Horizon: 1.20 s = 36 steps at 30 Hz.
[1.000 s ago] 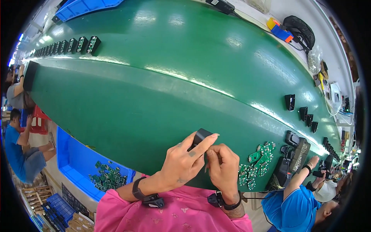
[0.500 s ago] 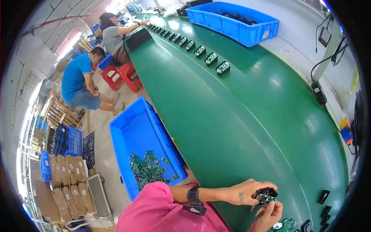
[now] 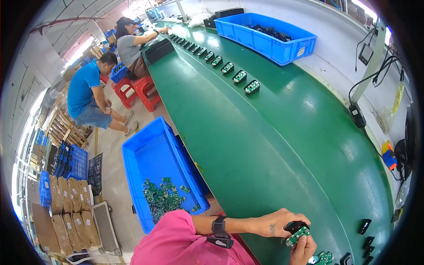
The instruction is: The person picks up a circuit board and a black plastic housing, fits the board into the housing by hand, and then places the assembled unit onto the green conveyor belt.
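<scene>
Hands (image 3: 287,229) lower, black part (image 3: 297,230) between.

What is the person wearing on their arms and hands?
The hands are bare, with no gloves. The left hand has a small dark mark on its back, like a tattoo. A black band with a chunky black block, like a watch, wraps the left wrist. The pink sleeve covers the upper arm only. Just the fingers of the right hand show, with nothing worn on them.
</scene>
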{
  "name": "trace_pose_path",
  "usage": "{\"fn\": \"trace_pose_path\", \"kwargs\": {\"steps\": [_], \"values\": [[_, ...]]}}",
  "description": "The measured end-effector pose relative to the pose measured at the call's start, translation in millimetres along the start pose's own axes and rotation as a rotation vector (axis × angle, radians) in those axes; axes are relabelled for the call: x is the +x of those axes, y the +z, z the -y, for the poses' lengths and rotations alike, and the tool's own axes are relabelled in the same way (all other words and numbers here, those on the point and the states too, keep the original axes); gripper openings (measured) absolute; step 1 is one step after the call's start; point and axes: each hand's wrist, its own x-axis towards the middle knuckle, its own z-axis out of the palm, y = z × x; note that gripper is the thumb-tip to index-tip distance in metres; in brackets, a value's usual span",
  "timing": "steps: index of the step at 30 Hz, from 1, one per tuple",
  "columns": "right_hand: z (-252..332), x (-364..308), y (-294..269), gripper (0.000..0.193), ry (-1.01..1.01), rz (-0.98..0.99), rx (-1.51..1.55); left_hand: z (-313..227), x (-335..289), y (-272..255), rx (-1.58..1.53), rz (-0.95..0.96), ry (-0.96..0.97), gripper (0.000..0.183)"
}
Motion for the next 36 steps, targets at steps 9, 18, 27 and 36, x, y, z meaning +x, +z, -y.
{"fn": "trace_pose_path", "kwargs": {"steps": [9, 18, 27, 36], "values": [[23, -6, 1, 0.029, 0.083, 0.071, -0.05, 22, 1, 31, 0.188, -0.268, 0.223, 0.049], [6, -7, 12, 0.027, 0.086, -0.163, 0.041, 11, 10, 37, 0.383, -0.444, 0.226, 0.043], [12, 2, 13, 0.023, 0.047, -0.138, 0.097, 9, 10, 28, 0.051, -0.262, -0.023, 0.05], [11, 2, 22, 0.026, 0.067, -0.209, 0.054, 6, -2, 15, -0.234, -0.094, -0.133, 0.051]]}}
